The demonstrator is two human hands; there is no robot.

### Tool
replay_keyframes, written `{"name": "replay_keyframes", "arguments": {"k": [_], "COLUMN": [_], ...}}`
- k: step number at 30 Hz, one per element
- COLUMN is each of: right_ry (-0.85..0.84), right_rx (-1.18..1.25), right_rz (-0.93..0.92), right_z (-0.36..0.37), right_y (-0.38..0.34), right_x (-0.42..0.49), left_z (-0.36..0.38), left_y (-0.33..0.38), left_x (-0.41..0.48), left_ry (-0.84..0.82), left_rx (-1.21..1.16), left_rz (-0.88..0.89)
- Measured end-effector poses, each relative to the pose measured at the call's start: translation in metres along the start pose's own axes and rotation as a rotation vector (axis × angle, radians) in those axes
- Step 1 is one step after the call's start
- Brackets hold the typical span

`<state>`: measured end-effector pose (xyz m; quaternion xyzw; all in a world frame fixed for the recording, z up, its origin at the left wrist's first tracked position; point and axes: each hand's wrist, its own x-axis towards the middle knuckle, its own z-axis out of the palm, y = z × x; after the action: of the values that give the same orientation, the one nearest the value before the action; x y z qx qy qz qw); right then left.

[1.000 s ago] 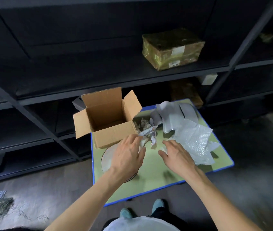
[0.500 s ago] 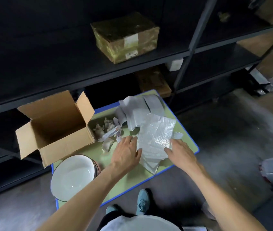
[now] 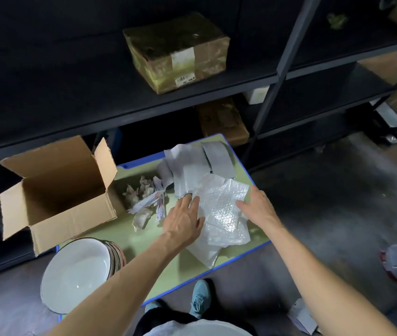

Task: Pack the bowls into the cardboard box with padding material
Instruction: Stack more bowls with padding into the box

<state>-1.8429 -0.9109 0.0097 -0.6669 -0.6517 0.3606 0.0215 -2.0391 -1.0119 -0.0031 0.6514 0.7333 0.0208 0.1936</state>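
My left hand (image 3: 184, 218) and right hand (image 3: 258, 206) rest open, flanking the bubble wrap (image 3: 221, 204); light, limp, slippery, I judge, so pinch its edges.

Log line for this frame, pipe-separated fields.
stage: reaching for padding | left hand: open, on bubble wrap | right hand: open, at wrap's edge | cardboard box: open, empty | bowls: stacked, unpacked

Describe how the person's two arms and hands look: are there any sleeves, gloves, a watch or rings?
Both forearms are bare up to the bottom edge of the picture; no sleeve shows on them. The left hand and the right hand wear no gloves. No watch, bracelet or ring is visible on the sides that the head camera shows.
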Motion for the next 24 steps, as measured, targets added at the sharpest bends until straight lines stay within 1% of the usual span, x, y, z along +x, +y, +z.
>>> {"name": "replay_keyframes", "arguments": {"k": [6,10,13,17,20,22,24], "right_ry": [0.07,0.138,0.117,0.096,0.087,0.076,0.053], "right_rx": [0.048,0.115,0.198,0.236,0.269,0.298,0.358], "right_rz": [0.026,-0.017,-0.081,-0.151,-0.185,-0.203,-0.2], "right_z": [0.002,0.0,-0.008,-0.021,-0.026,-0.028,-0.028], "right_y": [-0.006,-0.01,-0.012,-0.017,-0.025,-0.031,-0.035], "right_x": [0.019,0.018,0.011,0.005,0.001,-0.003,-0.008], "left_z": [0.002,0.003,-0.004,-0.019,-0.031,-0.037,-0.043], "left_y": [-0.001,-0.004,-0.003,-0.005,-0.009,-0.009,-0.01], "left_x": [0.01,0.017,0.019,0.026,0.03,0.029,0.025], "left_ry": [-0.002,0.046,0.116,0.192,0.215,0.251,0.278], "left_rx": [-0.062,-0.129,-0.146,-0.218,-0.282,-0.276,-0.298], "left_rz": [-0.014,-0.008,-0.032,-0.055,-0.026,0.014,-0.014]}}
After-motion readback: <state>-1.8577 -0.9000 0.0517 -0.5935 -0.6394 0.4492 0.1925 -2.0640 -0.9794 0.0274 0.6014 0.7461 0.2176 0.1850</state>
